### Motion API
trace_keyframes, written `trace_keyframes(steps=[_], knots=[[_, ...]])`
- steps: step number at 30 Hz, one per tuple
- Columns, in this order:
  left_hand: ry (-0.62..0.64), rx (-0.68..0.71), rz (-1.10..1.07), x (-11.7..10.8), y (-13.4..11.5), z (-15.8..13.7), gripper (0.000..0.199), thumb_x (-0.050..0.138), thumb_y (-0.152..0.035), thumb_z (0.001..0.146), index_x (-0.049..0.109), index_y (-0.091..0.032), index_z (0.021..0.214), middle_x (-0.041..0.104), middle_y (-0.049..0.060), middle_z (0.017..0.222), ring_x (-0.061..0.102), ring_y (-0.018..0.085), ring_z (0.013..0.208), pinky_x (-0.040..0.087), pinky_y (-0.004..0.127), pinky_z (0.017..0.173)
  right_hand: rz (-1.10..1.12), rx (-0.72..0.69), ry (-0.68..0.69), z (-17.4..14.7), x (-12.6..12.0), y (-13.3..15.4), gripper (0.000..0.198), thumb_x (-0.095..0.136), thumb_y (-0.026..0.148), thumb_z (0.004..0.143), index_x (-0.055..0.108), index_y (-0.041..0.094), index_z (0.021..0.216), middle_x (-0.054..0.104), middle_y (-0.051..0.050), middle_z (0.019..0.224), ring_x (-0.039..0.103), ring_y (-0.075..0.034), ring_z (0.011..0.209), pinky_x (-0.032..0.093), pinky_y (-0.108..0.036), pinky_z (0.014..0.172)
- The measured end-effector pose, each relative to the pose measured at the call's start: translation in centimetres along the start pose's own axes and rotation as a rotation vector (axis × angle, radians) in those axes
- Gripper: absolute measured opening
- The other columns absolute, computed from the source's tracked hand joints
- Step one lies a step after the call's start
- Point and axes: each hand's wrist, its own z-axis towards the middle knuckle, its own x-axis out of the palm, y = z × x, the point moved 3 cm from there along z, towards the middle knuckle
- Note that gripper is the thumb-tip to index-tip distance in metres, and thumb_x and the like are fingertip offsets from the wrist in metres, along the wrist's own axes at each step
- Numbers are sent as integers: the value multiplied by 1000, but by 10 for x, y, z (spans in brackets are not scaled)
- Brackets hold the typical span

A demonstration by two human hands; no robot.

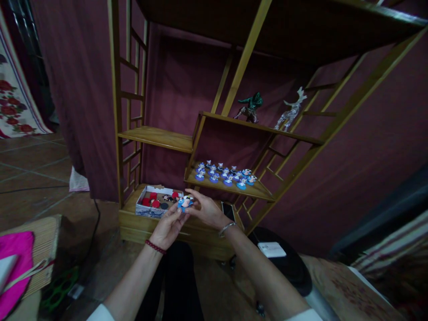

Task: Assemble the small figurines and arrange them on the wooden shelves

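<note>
Between my two hands is a small blue-and-white figurine [185, 202] on a blue base. My left hand [170, 225] grips it from below and the left, its fingers partly hidden. From the other side the fingers of my right hand [207, 209] close on it too. Just behind my left hand, an open cardboard box [149, 212] holds several figurines and round pieces in red and black. Beyond my right hand, rows of similar small figurines [228, 179] with purple and blue bases stand upright on a wooden shelf [257, 191].
A dark green figure [251, 107] and a clear deer ornament [290, 111] stand on the upper shelf. Another wooden shelf [160, 137] juts out at left. A phone-like dark slab [228, 211] lies behind my right wrist. At right is a black round stool [287, 263] with a white object [272, 249].
</note>
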Motion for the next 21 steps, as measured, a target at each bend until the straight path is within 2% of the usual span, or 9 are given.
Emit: trace_keyframes(steps=[3,9,14,21], knots=[[-9,9,-7,-2,0,2,26,60,-8,71,59,-15,96,61,6,101,55,16,97,40,26,88,48,-5,-22,-4,4,-6,60,62,30,67,38,22,122,55,-5,109,55,-15,90,44,-29,81],[19,1,3,-2,7,8,26,60,-9,71,59,-15,97,61,6,99,57,15,92,42,24,82,-3,10,-123,-12,8,-6,55,62,32,68,42,22,118,54,-5,111,51,-18,99,40,-33,86],[7,-19,-22,-3,17,8,26,60,-6,70,60,-16,93,62,3,96,57,12,87,40,26,88,197,21,-142,-13,5,-15,52,59,30,71,40,22,119,54,-5,112,54,-15,95,44,-29,81],[-13,-77,7,9,26,17,24,62,-7,67,61,-15,89,62,3,94,58,12,84,40,28,88,-4,-49,-109,-10,-20,-14,25,54,27,76,58,23,99,62,-2,93,56,-15,86,44,-26,76]])
